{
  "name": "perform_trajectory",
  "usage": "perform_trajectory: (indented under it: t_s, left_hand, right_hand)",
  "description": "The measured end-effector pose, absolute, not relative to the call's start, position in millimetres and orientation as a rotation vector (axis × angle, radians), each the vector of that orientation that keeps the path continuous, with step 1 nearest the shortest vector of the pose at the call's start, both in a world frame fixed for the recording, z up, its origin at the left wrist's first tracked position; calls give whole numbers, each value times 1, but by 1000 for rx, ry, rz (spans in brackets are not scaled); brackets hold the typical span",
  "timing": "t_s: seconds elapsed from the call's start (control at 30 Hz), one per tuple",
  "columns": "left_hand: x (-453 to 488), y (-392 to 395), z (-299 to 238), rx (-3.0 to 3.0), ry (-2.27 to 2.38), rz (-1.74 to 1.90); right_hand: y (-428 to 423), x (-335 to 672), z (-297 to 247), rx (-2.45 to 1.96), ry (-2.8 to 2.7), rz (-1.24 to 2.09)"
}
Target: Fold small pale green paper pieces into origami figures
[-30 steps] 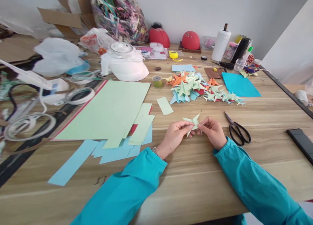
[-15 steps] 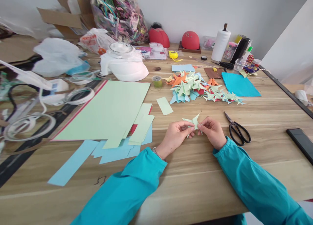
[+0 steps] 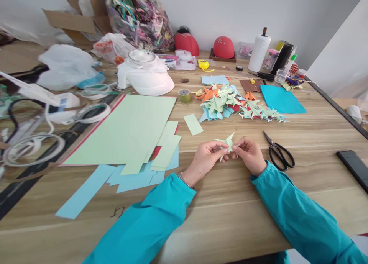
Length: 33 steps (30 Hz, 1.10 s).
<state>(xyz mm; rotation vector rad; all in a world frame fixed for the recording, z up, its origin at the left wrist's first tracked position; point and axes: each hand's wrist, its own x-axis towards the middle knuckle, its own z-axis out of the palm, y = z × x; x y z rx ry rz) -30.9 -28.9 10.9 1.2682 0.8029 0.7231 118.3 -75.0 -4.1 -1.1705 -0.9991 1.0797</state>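
Scanning from the left: seeing light blue paper strips [image 3: 84, 191] lying flat, showing no folds, along the near edge of a large pale green sheet [image 3: 123, 130], also lying flat. Moving right: finding pale green strips [image 3: 166, 153] overlapping some of the blue, looking unfolded too; judging all of that as unused stock. Passing a yellow-green spool [image 3: 184, 97], then a pale green rectangle [image 3: 193, 124] lying alone and flat on the wooden table [image 3: 224, 206]. Reaching the paper in hand: pinching a folded pale green paper star [image 3: 229, 142] between thumb and fingers of the left hand [image 3: 205, 156] on one side and of the right hand [image 3: 250, 153] on the other. Showing pointed arms already, so probably nearing finished shape; being partly covered by fingers, so not confirming. Not telling whether resting on the table or hovering just above. Heaping up beyond: a pile of folded paper shapes [image 3: 218, 103] in green, blue, orange and red, counting as done, overlapping too much for tallying. Ending right: noting black-handled scissors [image 3: 273, 144] lying untouched near the right hand, then a black smartphone [image 3: 355, 168] lying well apart.
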Motion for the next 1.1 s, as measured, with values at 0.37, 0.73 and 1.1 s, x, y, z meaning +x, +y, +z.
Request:
perform_trajectory:
  t_s: [0.37, 0.73, 1.1]
  left_hand:
    - [-30, -32, 8, 1362, 876, 782]
    - [-30, -31, 8, 1354, 872, 750]
    - [-33, -27, 11, 1159, 666, 732]
  right_hand:
    - [-77, 116, -6, -1154, -1026, 1084]
    - [-76, 117, -5, -1163, -984, 1120]
    - [-78, 116, 2, -1081, -906, 1240]
